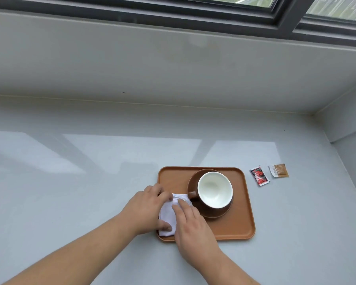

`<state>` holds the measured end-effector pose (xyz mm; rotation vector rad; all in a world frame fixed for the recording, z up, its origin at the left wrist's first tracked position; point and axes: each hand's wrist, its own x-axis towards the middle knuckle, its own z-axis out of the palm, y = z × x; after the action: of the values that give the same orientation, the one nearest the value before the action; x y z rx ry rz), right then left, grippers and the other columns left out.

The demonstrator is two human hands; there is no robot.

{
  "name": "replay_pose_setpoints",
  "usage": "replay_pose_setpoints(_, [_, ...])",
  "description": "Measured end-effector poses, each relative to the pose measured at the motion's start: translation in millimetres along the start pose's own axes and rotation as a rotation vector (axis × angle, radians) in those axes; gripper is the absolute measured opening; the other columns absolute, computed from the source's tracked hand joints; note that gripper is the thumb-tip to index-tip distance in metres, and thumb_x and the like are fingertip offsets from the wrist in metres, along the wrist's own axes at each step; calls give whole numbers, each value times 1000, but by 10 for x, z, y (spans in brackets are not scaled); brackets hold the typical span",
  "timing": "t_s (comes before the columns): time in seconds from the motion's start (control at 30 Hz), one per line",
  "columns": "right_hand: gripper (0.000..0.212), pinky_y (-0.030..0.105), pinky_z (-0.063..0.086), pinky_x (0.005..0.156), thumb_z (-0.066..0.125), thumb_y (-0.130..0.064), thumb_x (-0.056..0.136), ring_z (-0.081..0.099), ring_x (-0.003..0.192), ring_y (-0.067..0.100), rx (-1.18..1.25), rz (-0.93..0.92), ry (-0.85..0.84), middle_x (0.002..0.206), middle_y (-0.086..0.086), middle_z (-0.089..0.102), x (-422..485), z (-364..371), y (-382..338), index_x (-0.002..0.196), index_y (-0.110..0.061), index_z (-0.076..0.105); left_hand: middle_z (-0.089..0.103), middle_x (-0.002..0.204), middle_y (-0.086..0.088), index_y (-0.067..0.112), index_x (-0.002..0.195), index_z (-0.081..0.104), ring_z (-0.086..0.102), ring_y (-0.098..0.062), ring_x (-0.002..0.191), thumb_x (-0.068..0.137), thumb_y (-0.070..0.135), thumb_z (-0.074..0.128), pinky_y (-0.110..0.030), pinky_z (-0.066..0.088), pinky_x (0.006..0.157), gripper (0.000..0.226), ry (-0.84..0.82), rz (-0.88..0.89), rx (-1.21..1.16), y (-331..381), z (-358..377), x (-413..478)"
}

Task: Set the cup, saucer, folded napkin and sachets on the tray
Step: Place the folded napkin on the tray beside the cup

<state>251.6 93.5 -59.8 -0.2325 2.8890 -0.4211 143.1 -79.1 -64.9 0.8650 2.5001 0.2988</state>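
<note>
An orange-brown tray (234,229) lies on the pale counter. On its right half stands a brown cup (215,193) with a white inside, on a brown saucer (193,182), handle pointing left. A white folded napkin (168,214) lies on the tray's left part. My left hand (146,208) grips its left edge, thumb on the near corner. My right hand (191,225) rests flat on the napkin's right side, fingers pressing it down. A red sachet (259,177) and a brown sachet (278,170) lie on the counter to the right of the tray.
A grey wall and a window frame (284,19) rise behind the counter. A side wall (349,128) closes the counter on the right, close to the sachets. Bare counter (70,182) stretches to the left of the tray.
</note>
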Motion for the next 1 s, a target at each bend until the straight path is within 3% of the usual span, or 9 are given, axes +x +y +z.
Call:
replay_pose_setpoints(0.07, [53,34,53,96,48,-15,83,60,117,29,44,-34,30,142,13,57,-103,-16,38,135,-9,59,42,119,10,38,127,45,46,-16,104,55,81,62,-34,47,82,85,-17,0,35,6,-27,10])
replay_pose_setpoints(0.3, [52,36,57,86,67,-4,73,63,101,28,33,-18,178,129,12,63,-264,34,144,126,-8,64,43,121,6,37,131,41,47,-19,108,57,78,70,-35,45,83,89,-37,41,140,86,-100,67])
replay_pose_setpoints(0.47, [35,32,57,55,82,-12,75,64,68,19,18,168,194,83,-4,67,-289,-90,334,108,-18,69,41,134,-2,40,142,36,44,-25,119,57,70,78,-38,40,94,99,48,227,292,157,-120,76])
replay_pose_setpoints(0.6, [34,31,44,35,91,-23,66,59,45,20,-73,263,182,53,-5,60,-190,-188,416,96,-20,74,50,126,-2,37,141,40,50,-24,108,55,59,86,-36,46,90,100,48,394,346,225,-133,77])
replay_pose_setpoints(0.77, [36,22,21,36,95,-15,53,51,29,21,-173,260,128,40,-3,53,-54,-192,452,65,-20,61,45,122,0,34,144,30,47,-22,104,64,43,87,-33,46,86,99,-47,345,241,230,-120,84])
replay_pose_setpoints(0.87, [41,21,20,37,95,-13,48,48,27,20,-203,258,102,38,-3,51,-29,-176,464,59,-19,56,43,117,4,41,141,30,46,-19,102,66,37,86,-28,37,77,94,-117,324,176,236,-134,135])
replay_pose_setpoints(1.0, [40,22,25,31,95,-17,55,47,25,21,-196,248,128,37,-2,49,-28,-185,465,57,-17,55,44,126,4,36,141,24,50,-20,106,69,42,85,-31,47,80,94,-110,268,113,168,-99,122])
